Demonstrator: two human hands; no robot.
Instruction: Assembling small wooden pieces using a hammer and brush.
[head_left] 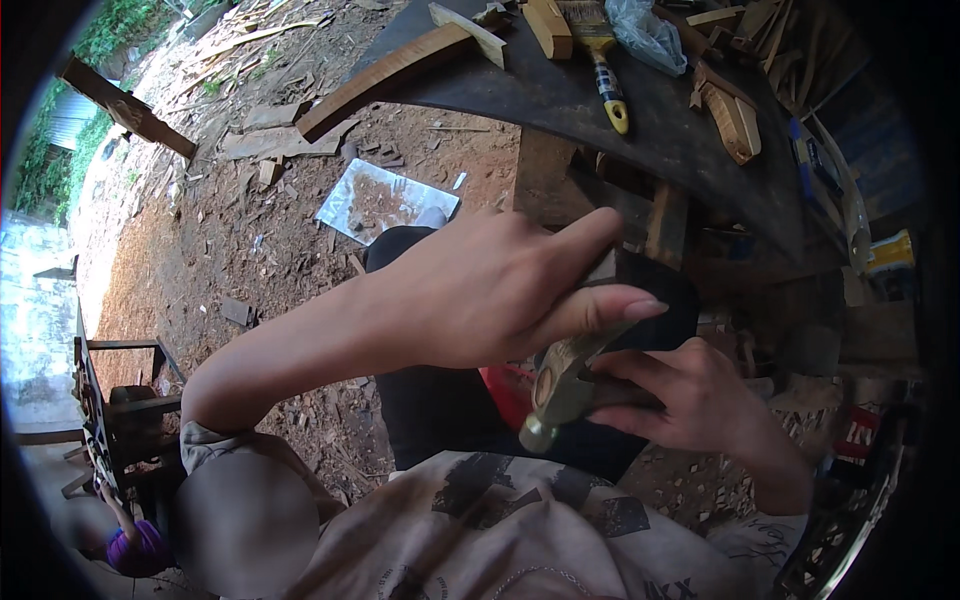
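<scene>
Nearest the camera: pale printed shirt [480,520] of the wearer, across the lower edge. Above it, dark trousers [430,420], wearer seated.

Left hand [520,285]: reaches across from the left, back of hand up. Index finger and thumb stand apart with a grey piece [604,266] between them; piece mostly hidden, kind not identifiable. Cannot tell whether these fingers grip it. Thumb tip overlaps the claw end of the hammer in view; contact uncertain.

Right hand [695,395]: fingers closed around the hammer [560,390] just below its head; handle largely concealed by them. Hammer sits between the two hands, above the lap, round face toward the shirt, claw toward the left thumb. Red item [508,392] behind the hammer head, partly covered.

Dark tabletop [480,85] beyond the hands carries a paintbrush [606,85], a wooden block [547,28], a clear plastic bag [645,38] and a shaped wooden piece [732,115]. Curved wooden strip [390,78] projects past its left edge. Ground: white sheet [350,195], soiled, among scattered wood scraps.
</scene>
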